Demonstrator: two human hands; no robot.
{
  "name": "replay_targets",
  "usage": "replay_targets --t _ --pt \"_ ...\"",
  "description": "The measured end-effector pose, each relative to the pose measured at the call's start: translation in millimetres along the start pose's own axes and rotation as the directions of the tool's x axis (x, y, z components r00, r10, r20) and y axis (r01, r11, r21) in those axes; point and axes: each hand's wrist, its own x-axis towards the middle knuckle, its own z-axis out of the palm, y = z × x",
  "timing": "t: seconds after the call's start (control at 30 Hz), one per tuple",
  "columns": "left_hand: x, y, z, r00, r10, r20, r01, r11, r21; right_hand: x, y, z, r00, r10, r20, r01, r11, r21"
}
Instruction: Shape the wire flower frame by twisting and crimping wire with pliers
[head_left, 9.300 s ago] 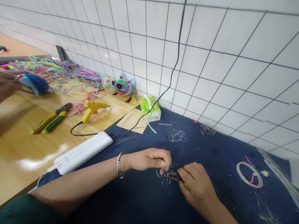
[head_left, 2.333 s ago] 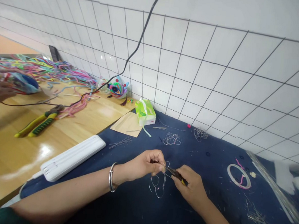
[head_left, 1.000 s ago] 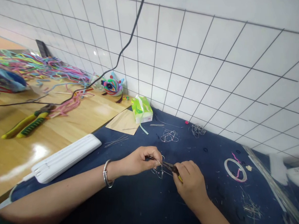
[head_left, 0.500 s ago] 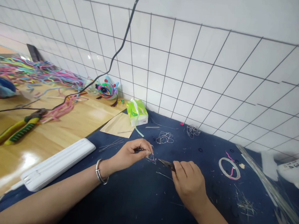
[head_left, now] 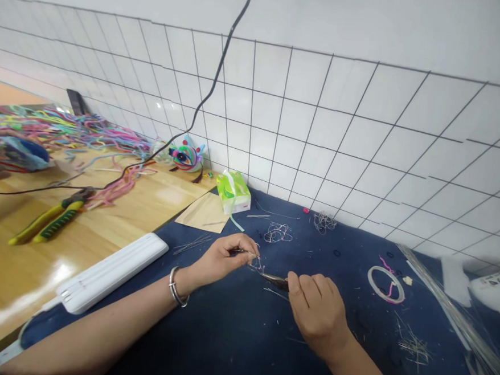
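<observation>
Wire (head_left: 256, 263) pinched by left hand (head_left: 223, 259), pliers (head_left: 274, 279) in right hand (head_left: 316, 312).

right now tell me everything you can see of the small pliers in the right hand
Only the slim, dark, slightly shiny metal nose of the small pliers shows; the handles are hidden inside the right hand, which is closed around them. The nose lies nearly level and points left towards the thin wire piece pinched by the left hand, low over the dark blue cloth. Whether its tip grips the wire is too small to tell.
</observation>
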Motion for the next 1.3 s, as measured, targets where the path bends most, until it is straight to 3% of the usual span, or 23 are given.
replay_targets --t 0.37,0.7,0.83,0.9,0.93,0.97,1.0,1.03,1.1,1.17,1.23,1.3 --pt "-1.0 2.1 1.1 1.0 0.006 -0.009 -0.006 1.0 -0.006 3.0 -2.1 -6.8 1.0 -0.006 -0.001 0.006 0.997 0.08" --pt "-1.1 3.4 1.0 1.0 -0.001 -0.018 0.001 1.0 -0.024 5.2 -6.1 -5.5 1.0 -0.03 0.009 0.03 0.999 0.014" --pt "0.0 3.9 -0.5 1.0 -0.008 -0.023 0.007 0.999 -0.037 5.5 -8.4 -2.2 1.0 0.008 0.022 -0.011 0.994 0.107" --pt "0.7 3.5 -2.0 0.999 -0.017 -0.04 0.015 0.998 -0.06 7.4 -11.1 -0.6 0.995 0.086 0.052 -0.097 0.959 0.266" --pt "0.9 3.2 -2.8 0.998 -0.022 -0.051 0.018 0.997 -0.074 9.3 -13.1 -0.3 0.983 0.156 0.098 -0.182 0.902 0.392" --pt "1.1 3.0 -3.6 0.998 -0.028 -0.063 0.023 0.996 -0.09 11.8 -15.5 -0.3 0.956 0.227 0.186 -0.292 0.789 0.54" --pt "1.2 3.0 -4.3 0.996 -0.037 -0.076 0.029 0.994 -0.106 15.0 -18.3 -0.6 0.91 0.28 0.306 -0.415 0.609 0.676" --pt "1.3 3.3 -5.0 0.995 -0.047 -0.092 0.035 0.992 -0.125 18.6 -21.4 -1.4 0.846 0.294 0.445 -0.53 0.367 0.765" --pt "1.3 4.6 -6.4 0.989 -0.065 -0.133 0.042 0.985 -0.166 26.9 -28.1 -3.7 0.731 0.206 0.651 -0.636 -0.14 0.759" --pt "1.4 6.4 -8.4 0.982 -0.076 -0.175 0.038 0.977 -0.208 35.8 -35.1 -6.6 0.689 0.102 0.718 -0.596 -0.484 0.641" --pt "1.8 7.6 -11.2 0.975 -0.08 -0.208 0.028 0.97 -0.241 44.5 -42.2 -9.1 0.697 0.04 0.716 -0.524 -0.655 0.545" --pt "2.3 8.0 -14.9 0.969 -0.09 -0.232 0.027 0.965 -0.259 52.5 -49.4 -10.7 0.719 -0.014 0.694 -0.476 -0.739 0.478"
